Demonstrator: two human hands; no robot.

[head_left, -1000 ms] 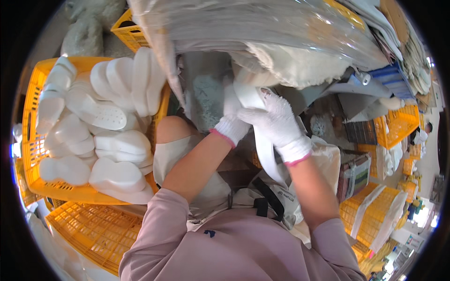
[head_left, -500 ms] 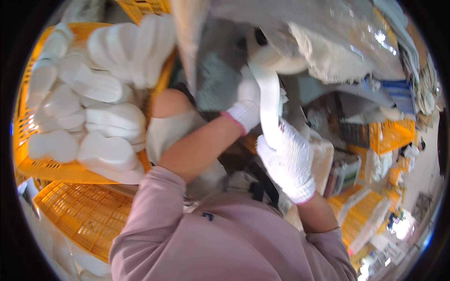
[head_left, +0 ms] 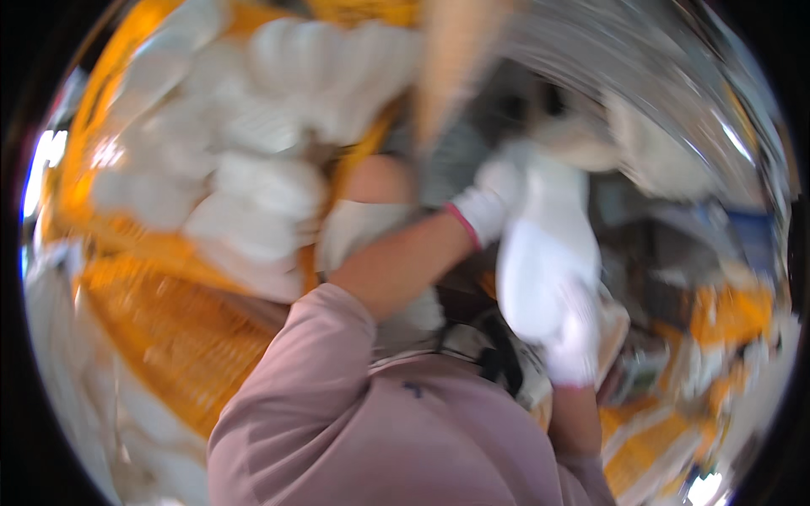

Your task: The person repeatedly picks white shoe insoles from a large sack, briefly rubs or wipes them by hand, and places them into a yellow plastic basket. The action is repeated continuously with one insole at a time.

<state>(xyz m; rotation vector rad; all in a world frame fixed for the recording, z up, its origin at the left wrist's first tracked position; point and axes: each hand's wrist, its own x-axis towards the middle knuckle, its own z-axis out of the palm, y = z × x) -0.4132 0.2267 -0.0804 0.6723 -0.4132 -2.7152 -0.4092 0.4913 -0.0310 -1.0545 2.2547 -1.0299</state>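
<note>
A white shoe sole (head_left: 540, 270), blurred by motion, lies with its broad face turned up in front of my body. My right hand (head_left: 576, 337), in a white knit glove, grips its near end on the right edge. At the far left edge my left hand (head_left: 496, 198), gloved the same way with a pink cuff, is closed on the sole. Parts of the fingers on both hands are hidden or smeared. Just beyond the sole's far end is a rounded cream-coloured part, perhaps a wheel (head_left: 582, 142).
On the left stands an orange crate (head_left: 78, 198) heaped with several white soles (head_left: 261, 190). Another orange crate (head_left: 169, 337) is below it. Grey plastic-like sheeting (head_left: 641, 59) hangs at the far right. More orange crates (head_left: 732, 320) stand to the right.
The sole has turned from edge-on to show its broad face. My view has swung, so the crates and hands appear further right. Both hands stay on the sole.
</note>
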